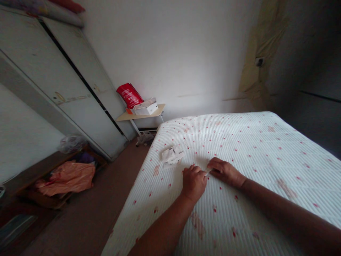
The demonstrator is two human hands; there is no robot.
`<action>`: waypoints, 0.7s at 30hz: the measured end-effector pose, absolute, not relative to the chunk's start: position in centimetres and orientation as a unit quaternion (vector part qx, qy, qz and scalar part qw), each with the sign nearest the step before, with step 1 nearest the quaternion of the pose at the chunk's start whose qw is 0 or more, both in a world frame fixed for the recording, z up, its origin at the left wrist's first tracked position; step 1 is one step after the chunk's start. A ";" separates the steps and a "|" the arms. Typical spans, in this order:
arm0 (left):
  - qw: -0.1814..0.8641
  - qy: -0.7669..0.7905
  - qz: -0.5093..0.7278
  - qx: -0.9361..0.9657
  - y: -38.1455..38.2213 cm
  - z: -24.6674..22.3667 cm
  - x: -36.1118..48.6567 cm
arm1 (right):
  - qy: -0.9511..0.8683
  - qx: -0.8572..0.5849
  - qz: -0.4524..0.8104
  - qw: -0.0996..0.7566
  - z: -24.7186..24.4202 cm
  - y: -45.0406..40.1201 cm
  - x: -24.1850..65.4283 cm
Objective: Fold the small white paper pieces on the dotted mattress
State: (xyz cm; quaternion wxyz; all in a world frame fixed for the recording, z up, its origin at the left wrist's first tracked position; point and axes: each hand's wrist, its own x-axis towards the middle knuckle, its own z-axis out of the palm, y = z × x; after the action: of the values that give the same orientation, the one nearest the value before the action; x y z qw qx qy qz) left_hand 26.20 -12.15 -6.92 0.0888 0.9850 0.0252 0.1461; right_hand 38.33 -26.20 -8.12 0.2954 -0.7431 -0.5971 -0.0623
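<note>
Far left: we see an orange cloth (69,176) heaped on a low wooden shelf (32,174) below the pale wardrobe (66,81).
Side surface: a small stand (138,115) by the wall carries a red packet (129,95) and a white box (146,108).
Paper pile: small white slips (172,155) lie loose on the bed (266,149), just left of and beyond our hands, likely kept within reach.
Left hand (194,182): curled into a loose fist, its grip pressed together on one end of a small white slip (208,171).
Slip: thin and pale, it bridges the two hands just above the quilt; its long axis seems to run left to right, though it is too small to be sure.
Right hand (225,171): knuckles up, fingers resting on the quilt, its grip pinching the slip's other end, as if keeping it taut.
</note>
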 end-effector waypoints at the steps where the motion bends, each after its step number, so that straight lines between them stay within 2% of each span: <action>1: 0.089 0.028 0.144 0.985 -12.1 -6.9 26.3 | -0.590 -0.741 -0.074 0.312 -8.3 -26.4 38.4; 6: 0.079 0.017 0.153 0.985 -11.8 -7.2 26.9 | -0.594 -0.741 -0.122 0.288 -8.7 -26.9 38.6; 10: 0.070 -0.002 0.184 0.980 -11.5 -7.5 27.3 | -0.592 -0.748 -0.114 0.278 -8.8 -26.8 38.8; 15: 0.127 0.006 0.208 0.970 -10.9 -7.7 27.5 | -0.582 -0.746 -0.087 0.312 -8.6 -26.6 38.8; 21: 0.183 0.012 0.180 0.966 -10.5 -8.1 27.6 | -0.577 -0.739 -0.054 0.343 -8.3 -26.6 38.7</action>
State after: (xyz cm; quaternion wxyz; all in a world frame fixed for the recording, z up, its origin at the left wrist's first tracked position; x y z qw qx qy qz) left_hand 27.59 -10.48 -8.06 0.1827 0.9664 0.0118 0.1803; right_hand 38.65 -26.56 -8.32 0.3434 -0.7389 -0.5773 -0.0543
